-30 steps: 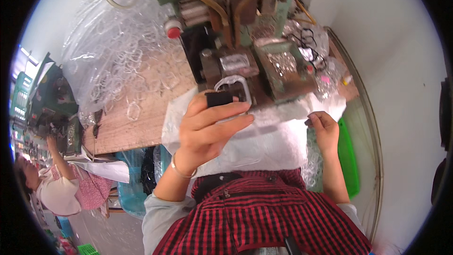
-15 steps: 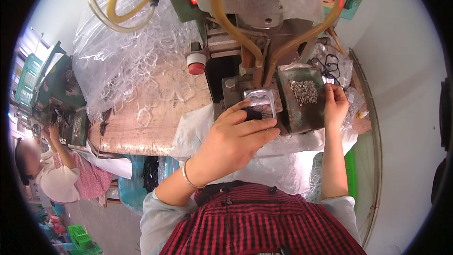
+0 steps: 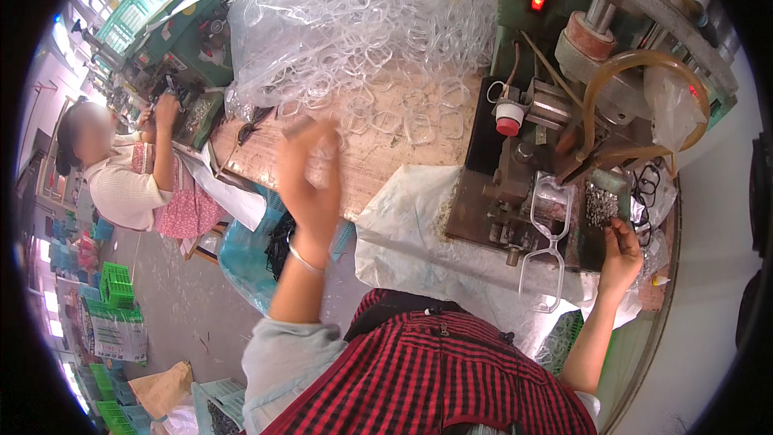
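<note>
Behind the blurred left hand (image 3: 310, 181), whose grip I cannot tell, spreads a wooden table (image 3: 382, 161), while a clear glasses frame (image 3: 551, 237) sits just left of the right hand (image 3: 622, 258), its fingertips bunched narrowly at a parts tray (image 3: 616, 184), contents unclear.

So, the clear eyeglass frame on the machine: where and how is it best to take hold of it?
Probably pinch the clear eyeglass frame by its nearer rim, coming from the person's side. That rim sticks out past the front of the machine, while the farther rim lies back among metal parts.
</note>
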`<state>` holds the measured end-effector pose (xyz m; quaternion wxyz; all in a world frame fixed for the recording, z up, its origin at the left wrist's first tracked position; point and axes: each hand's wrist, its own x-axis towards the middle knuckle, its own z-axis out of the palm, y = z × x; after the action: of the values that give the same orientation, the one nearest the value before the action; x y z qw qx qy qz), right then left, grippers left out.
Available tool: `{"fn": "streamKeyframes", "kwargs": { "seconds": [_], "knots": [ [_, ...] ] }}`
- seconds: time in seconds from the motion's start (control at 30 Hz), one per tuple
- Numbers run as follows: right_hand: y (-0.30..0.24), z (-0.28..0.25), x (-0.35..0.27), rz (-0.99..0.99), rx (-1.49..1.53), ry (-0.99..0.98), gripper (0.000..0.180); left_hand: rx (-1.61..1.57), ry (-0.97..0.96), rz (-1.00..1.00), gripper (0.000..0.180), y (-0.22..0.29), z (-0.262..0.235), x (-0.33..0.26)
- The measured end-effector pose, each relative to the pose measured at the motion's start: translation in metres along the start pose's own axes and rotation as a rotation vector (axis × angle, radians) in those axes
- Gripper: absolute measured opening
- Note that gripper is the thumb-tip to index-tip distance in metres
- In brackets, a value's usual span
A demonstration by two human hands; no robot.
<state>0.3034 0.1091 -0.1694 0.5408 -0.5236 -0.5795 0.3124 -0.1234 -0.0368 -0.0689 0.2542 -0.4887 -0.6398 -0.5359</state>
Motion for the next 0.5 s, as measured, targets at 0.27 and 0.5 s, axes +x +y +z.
{"fn": "streamKeyframes", "kwargs": {
  "seconds": [0.27,0.5],
  "knots": [
    [-0.031,0.028,0.012,-0.051,-0.255,-0.022,0.013,0.361,-0.831,0.313,0.029,-0.169,0.043,0.022],
    [-0.037,-0.012,-0.041,-0.124,-0.423,0.184,0.010,0.021,-0.600,0.103,0.019,-0.176,0.057,-0.022]
  ]
}}
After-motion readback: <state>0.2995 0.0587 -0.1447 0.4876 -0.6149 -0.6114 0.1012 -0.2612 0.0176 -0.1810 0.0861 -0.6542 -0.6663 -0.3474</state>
